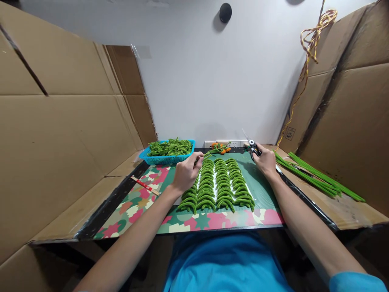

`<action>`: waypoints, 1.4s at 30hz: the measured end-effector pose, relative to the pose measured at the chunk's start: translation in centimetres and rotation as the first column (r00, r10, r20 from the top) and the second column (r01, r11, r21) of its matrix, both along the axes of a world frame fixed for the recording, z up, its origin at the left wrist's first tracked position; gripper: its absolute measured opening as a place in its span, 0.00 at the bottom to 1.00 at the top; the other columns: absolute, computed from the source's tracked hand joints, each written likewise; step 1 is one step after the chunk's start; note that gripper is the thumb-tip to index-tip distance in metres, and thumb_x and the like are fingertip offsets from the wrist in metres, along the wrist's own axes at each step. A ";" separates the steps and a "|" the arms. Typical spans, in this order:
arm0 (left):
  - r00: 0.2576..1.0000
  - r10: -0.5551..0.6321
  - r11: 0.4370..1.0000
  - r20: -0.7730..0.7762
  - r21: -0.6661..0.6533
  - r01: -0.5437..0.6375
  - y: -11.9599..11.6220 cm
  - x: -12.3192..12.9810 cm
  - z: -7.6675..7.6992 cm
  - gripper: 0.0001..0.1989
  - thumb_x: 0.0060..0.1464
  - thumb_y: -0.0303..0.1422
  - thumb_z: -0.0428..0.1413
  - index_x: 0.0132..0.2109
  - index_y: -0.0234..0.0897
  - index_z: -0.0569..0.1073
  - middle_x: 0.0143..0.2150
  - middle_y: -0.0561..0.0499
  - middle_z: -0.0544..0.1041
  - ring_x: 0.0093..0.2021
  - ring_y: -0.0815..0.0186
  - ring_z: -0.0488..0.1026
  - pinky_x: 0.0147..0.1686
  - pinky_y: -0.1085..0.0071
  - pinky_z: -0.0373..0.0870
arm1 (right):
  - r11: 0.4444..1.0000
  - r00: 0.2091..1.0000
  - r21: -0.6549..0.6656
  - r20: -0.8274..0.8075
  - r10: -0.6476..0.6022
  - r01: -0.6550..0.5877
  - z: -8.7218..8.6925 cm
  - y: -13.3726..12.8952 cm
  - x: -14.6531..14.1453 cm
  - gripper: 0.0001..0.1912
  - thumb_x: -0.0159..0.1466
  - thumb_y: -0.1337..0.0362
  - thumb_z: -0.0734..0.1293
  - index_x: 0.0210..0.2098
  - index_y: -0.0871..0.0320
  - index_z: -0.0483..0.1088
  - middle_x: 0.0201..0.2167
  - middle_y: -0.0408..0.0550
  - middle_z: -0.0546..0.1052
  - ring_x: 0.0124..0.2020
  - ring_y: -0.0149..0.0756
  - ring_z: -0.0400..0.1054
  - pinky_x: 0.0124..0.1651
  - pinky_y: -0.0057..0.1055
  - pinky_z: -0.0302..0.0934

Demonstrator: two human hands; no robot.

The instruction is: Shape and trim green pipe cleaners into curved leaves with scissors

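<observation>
The left hand (187, 172) pinches a thin, fuzzy green piece (209, 154) between thumb and fingertips, above the far left part of the laid-out rows. The right hand (265, 161) is closed around the black handles of metal-bladed scissors (252, 143), which point up and away; whether the blades are fully closed is hard to tell.

Below and between the hands, curved green chenille pieces (224, 184) lie in four neat columns, their soft arcs closely stacked over a white backing. Just beyond them sits a small bunch of round, fluffy orange flowers (223, 150) with green stems. Beyond the left hand, a blue plastic basket (167, 157) with perforated sides holds a loose heap of similar fuzzy green pieces (173, 147).

The tabletop covering (261, 190) is smooth green, with a border of pink, cream, orange and green shapes. On its left part lies a slim wooden stick (155, 192) in a red wrapper (142, 184); any print there is too small to read. To the right, long, straight green stems (316, 180) rest on flat cardboard.

A white power strip (235, 144) stands against the plain wall (194, 81). Creased corrugated cardboard panels (60, 121) flank the table; the right one bears a small boxed black mark (290, 134), unreadable, and a twisted yellow cord (306, 61) hangs beside it.
</observation>
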State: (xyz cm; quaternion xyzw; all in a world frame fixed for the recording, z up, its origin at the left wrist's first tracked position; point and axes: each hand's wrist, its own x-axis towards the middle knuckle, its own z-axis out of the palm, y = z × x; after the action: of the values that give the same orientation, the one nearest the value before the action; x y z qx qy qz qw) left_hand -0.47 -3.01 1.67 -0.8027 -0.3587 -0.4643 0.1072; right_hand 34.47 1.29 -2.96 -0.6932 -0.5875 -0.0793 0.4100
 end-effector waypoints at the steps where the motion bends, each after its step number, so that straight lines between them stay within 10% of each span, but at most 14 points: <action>1: 1.000 -0.001 1.000 0.004 -0.001 0.001 0.0 0.0 0.0 0.12 0.74 0.41 0.49 0.49 0.42 0.73 0.33 0.54 0.80 0.28 0.67 0.77 0.29 0.75 0.64 | 0.999 0.999 0.022 -0.005 0.032 -0.032 -0.1 0.1 -0.1 0.26 0.68 0.58 0.65 0.64 0.53 0.74 0.46 0.57 0.85 0.46 0.52 0.80 0.49 0.37 0.67; 7: 0.999 -0.005 1.000 0.048 -0.004 0.005 0.0 -0.1 -0.2 0.11 0.74 0.40 0.48 0.49 0.42 0.71 0.31 0.55 0.76 0.28 0.68 0.74 0.30 0.75 0.63 | 0.945 0.957 0.150 0.014 0.290 -0.289 0.1 0.0 -1.3 0.26 0.67 0.62 0.65 0.65 0.56 0.71 0.60 0.54 0.80 0.57 0.48 0.76 0.60 0.39 0.66; 16: 0.992 0.002 1.000 0.126 -0.007 -0.001 0.3 -0.4 0.0 0.13 0.75 0.43 0.47 0.49 0.41 0.70 0.30 0.56 0.73 0.26 0.67 0.71 0.30 0.73 0.62 | 0.735 0.760 0.194 0.179 0.625 -0.650 1.3 -1.4 -4.5 0.32 0.62 0.51 0.75 0.62 0.55 0.69 0.56 0.57 0.79 0.54 0.51 0.76 0.57 0.44 0.71; 29: 0.987 -0.057 0.998 0.153 0.038 0.052 0.8 -0.7 -0.7 0.12 0.74 0.43 0.49 0.48 0.40 0.71 0.29 0.56 0.71 0.26 0.68 0.68 0.29 0.73 0.61 | 0.673 0.696 0.195 0.302 0.651 -0.714 0.8 -2.2 -7.8 0.21 0.70 0.55 0.70 0.59 0.54 0.67 0.41 0.52 0.81 0.37 0.46 0.77 0.41 0.38 0.71; 42: 0.964 -0.212 0.976 0.162 0.089 0.199 0.5 -0.4 -1.0 0.09 0.75 0.37 0.49 0.46 0.40 0.71 0.30 0.55 0.71 0.27 0.70 0.68 0.30 0.76 0.66 | 0.615 0.627 0.175 0.397 0.671 -0.769 1.3 -3.1 -9.5 0.27 0.61 0.71 0.69 0.58 0.55 0.65 0.49 0.55 0.82 0.45 0.46 0.78 0.46 0.35 0.70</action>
State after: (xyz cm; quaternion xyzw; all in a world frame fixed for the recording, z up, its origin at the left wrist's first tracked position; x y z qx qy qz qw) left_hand -0.90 -2.55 0.65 -0.7885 -0.2645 -0.5524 0.0560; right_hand 25.00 -1.83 -1.69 -0.2960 -0.8495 -0.1039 0.4241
